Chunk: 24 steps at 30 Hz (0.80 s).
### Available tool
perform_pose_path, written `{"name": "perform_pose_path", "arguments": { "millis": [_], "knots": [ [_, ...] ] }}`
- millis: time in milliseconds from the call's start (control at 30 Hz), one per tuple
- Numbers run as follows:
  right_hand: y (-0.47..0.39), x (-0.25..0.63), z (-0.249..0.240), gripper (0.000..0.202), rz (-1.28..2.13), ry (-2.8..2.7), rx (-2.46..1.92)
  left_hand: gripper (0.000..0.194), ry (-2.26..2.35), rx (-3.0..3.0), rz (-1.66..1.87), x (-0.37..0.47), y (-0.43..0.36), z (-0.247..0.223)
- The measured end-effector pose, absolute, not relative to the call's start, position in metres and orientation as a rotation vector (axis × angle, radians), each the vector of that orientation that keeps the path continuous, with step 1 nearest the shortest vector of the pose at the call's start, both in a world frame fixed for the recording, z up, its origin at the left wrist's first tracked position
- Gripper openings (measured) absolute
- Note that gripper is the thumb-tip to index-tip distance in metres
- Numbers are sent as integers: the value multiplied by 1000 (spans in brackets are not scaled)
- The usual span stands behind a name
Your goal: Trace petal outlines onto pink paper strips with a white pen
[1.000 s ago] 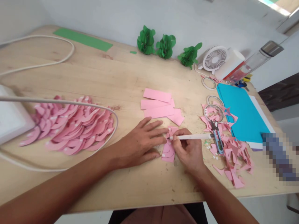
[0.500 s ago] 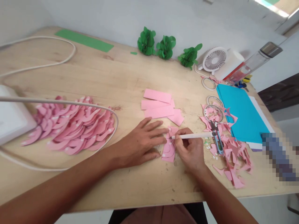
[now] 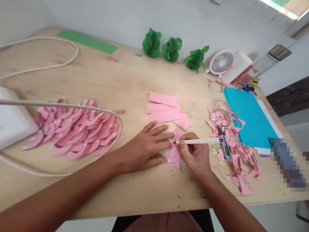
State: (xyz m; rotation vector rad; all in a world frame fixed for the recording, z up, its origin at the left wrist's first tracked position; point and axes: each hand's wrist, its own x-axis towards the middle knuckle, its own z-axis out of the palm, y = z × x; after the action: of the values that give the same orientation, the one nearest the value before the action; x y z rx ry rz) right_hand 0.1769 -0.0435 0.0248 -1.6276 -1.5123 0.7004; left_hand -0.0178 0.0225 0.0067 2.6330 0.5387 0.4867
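Right hand closed in a pinch on a white pen, tip at the marked pink strip, lower centre of frame. Left hand flat, fingers spread, holding nothing in its grasp; fingertips at the strip's left edge. Wooden table spans the frame. Largest lot on it: heap of curved pink pieces, left of frame; cut shapes, so a good deal looks done. Jagged pink offcuts, lower right, fit that reading. Snips lie on the offcuts' near-left side, untouched. Overlapping pink strips, mid-frame: four visible, straight-edged, no lines seen; these look unworked. Marked strip: curved dark lines and a small pale patch, outer edges uncut as far as visible; whether the outline is complete, cannot tell.
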Motion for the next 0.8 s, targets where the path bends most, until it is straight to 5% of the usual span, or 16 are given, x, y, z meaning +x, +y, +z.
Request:
{"name": "perform_pose_path", "arguments": {
  "millis": [800],
  "knots": [
    [-42, 179, 27, 8, 567, -1553, -1742, 31, 531, 2634, 487, -17, 22, 7]
  ]
}}
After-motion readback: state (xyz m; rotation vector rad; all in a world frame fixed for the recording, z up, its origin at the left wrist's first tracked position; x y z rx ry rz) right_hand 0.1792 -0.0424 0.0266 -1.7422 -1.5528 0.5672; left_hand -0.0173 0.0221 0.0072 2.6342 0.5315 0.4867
